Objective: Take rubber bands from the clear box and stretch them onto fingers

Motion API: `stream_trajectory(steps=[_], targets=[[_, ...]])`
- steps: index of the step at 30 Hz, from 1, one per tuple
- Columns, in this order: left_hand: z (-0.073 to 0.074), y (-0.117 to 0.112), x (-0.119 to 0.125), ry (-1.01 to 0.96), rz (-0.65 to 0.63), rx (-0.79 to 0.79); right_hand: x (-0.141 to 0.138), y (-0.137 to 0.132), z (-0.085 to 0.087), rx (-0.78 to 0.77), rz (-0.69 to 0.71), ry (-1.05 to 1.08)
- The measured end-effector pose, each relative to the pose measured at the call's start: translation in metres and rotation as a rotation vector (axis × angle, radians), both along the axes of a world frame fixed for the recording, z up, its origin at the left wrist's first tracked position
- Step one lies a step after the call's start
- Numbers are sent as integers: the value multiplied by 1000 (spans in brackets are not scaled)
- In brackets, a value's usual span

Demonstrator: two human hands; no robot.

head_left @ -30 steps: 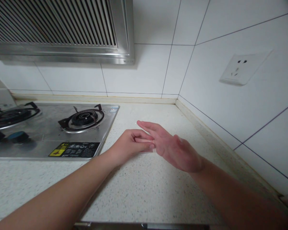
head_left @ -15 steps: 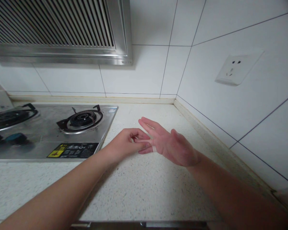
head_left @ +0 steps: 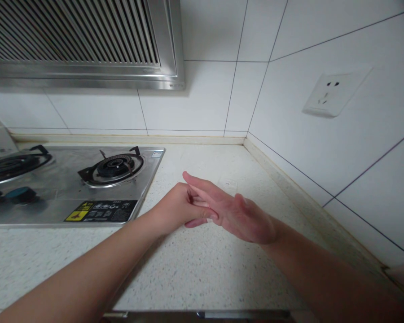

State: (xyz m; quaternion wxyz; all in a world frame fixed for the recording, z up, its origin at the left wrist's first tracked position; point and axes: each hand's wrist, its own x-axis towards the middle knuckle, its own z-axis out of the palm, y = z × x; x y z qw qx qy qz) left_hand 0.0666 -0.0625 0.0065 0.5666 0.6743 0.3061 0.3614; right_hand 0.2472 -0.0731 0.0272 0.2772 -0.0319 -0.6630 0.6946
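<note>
My left hand (head_left: 182, 206) is closed round a finger of my right hand, its thumb pressed near that finger's base. My right hand (head_left: 237, 213) is turned palm up above the counter, its fingers stretched out to the left and holding nothing. A bit of a small pale strip (head_left: 209, 220) shows under the left thumb at the finger's base; it looks like an adhesive bandage, mostly hidden by the left hand. Behind the hands, a small whitish, see-through scrap (head_left: 230, 184) lies on the speckled counter (head_left: 202, 273).
To the left, a steel gas stove (head_left: 54, 211) is set into the counter, with a burner (head_left: 116, 166) and a dark knob (head_left: 20, 195). A range hood (head_left: 168, 76) hangs above. A wall socket (head_left: 328, 96) is on the right tiled wall.
My left thumb has slid toward the right palm, over the pale strip. Both hands have come slightly lower, and the right fingers have closed in toward the left hand. The whitish scrap has come into view.
</note>
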Motion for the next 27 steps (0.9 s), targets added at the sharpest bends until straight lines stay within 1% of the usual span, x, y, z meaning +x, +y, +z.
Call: stream_trajectory(steps=[4,9,13,19,22,24,26,27], targets=[[-3,1,-1,60,-19,37,2,3,-1,2,-1,-20],[-2,1,-3,34,91,20,6,11,-4,-28,-38,4],[0,-1,-4,17,42,15,7,12,-4,1,-35,2],[0,-3,0,32,21,96,5,5,-1,36,-13,-64],[-1,-3,2,24,6,85,4,3,-1,81,-1,-79],[0,-2,2,29,-9,79,4,4,-1,115,-20,-82],[1,-1,0,47,11,124,5,6,-2,127,-55,-67],[2,1,-3,55,49,163,7,8,-3,122,-71,-55]])
